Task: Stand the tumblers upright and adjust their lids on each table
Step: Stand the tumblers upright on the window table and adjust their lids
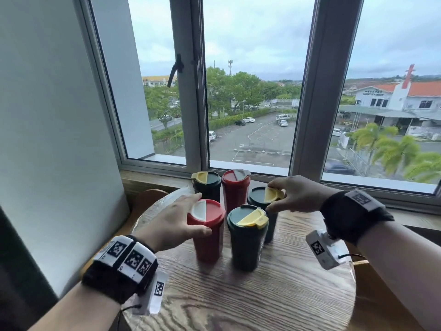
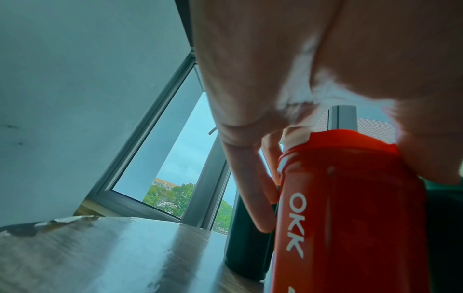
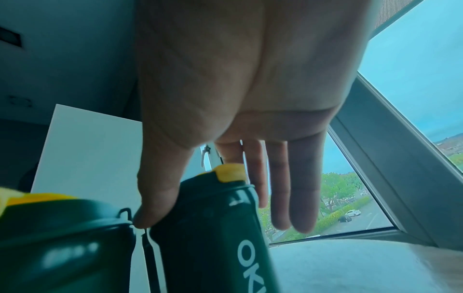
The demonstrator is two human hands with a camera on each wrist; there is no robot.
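All five plastic tumblers stand upright, clustered at the window side of the round wood-grain table (image 1: pixel 262 295), so what seems left is lid adjustment. The left hand (image 1: pixel 174 218) holds the near red tumbler with the white-flap lid (image 1: pixel 206 229) at its rim, thumb in front and fingers behind. The right hand (image 1: pixel 296 194) holds the yellow-flap lid of a dark green tumbler (image 1: pixel 263 199) between thumb and straight fingers.

Red tumblers (image 1: pixel 207 231) w/ white flaps; green tumblers (image 1: pixel 247 240) – yellow flaps.
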